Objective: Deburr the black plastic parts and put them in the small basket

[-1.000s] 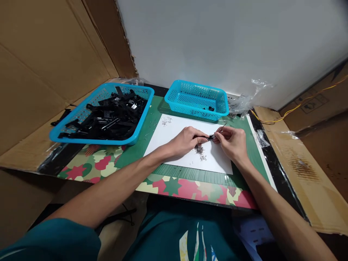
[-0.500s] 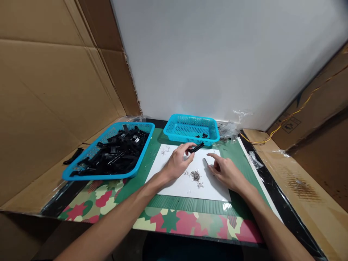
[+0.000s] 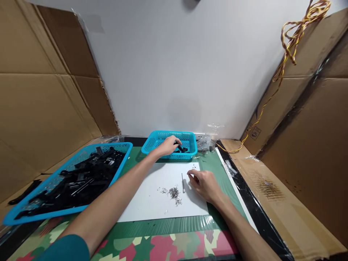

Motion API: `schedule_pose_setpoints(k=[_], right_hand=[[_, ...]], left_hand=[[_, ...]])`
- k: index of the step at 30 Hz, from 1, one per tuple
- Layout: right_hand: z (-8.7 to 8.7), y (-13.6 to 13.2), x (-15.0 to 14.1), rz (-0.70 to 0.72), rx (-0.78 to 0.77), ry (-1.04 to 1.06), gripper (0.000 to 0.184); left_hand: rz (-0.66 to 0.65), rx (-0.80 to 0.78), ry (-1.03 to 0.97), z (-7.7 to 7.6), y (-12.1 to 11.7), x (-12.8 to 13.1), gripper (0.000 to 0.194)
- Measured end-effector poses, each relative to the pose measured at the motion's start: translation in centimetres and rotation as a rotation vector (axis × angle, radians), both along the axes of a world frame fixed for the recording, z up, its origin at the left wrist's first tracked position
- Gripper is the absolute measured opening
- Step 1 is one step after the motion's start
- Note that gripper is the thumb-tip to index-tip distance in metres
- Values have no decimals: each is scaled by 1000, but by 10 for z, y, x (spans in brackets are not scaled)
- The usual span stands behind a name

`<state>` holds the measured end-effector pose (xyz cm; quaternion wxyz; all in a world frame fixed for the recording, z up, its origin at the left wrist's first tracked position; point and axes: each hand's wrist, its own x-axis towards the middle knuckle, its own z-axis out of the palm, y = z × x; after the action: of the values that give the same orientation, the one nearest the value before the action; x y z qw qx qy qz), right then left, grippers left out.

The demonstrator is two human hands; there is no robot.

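Note:
My left hand (image 3: pixel 169 145) reaches into the small blue basket (image 3: pixel 146 149) at the back, its fingers closed on a black plastic part (image 3: pixel 179 148). More small black parts lie in that basket below the hand. My right hand (image 3: pixel 203 184) hovers over the right side of the white sheet (image 3: pixel 141 203), thumb and index finger pressed together. Anything in that pinch is too small to make out. Just left of its fingertips, a thin metal tool like tweezers (image 3: pixel 183 184) lies on the sheet. A pile of tiny metal pieces (image 3: pixel 174 193) sits in the sheet's middle.
A large blue basket (image 3: pixel 126 154) full of black plastic parts (image 3: pixel 89 174) stands at the left. Clear plastic bags (image 3: pixel 205 143) lie right of the small basket. Cardboard walls (image 3: pixel 307 123) flank the green mat (image 3: pixel 217 165), with a yellow cable (image 3: pixel 257 123) hanging at the right.
My left hand has moved the black part from above the sheet into the small basket. The metal tool has left my right hand and lies on the sheet. The view has tilted up.

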<state>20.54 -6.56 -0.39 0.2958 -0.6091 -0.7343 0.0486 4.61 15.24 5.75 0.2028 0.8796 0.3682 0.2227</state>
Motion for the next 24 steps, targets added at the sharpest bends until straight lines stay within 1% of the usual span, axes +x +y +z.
schedule_pose_setpoints(k=[2,5,8,11,14,16,18,20,22,24], right_hand=[[1,0,2,-8,24,2,24],[2,1,10,-79,67,44,26],[2,3,24,-178,163,176,30],[1,7,40,-248,242,325,30],[2,7,53,-266,239,393,31],[4,4,56,-282,177,385,41],[4,1,53,-306,118,311,56],[4,-3,45,-265,61,227,61],[3,-6,32,-189,-13,131,57],[2,-8,19,-129,-82,17,51]], left_hand=[[-40,-65,42,-4,8,2,23],[-91,-139,72,-3,12,-5,31],[-93,-163,84,6,7,-23,39],[-47,-138,110,22,-2,-49,41],[39,-86,170,39,-12,-85,39],[117,-45,222,48,-19,-117,38],[207,5,289,54,-25,-152,34],[289,36,348,56,-34,-188,29],[347,43,400,56,-46,-219,26],[368,31,446,52,-58,-241,27]])
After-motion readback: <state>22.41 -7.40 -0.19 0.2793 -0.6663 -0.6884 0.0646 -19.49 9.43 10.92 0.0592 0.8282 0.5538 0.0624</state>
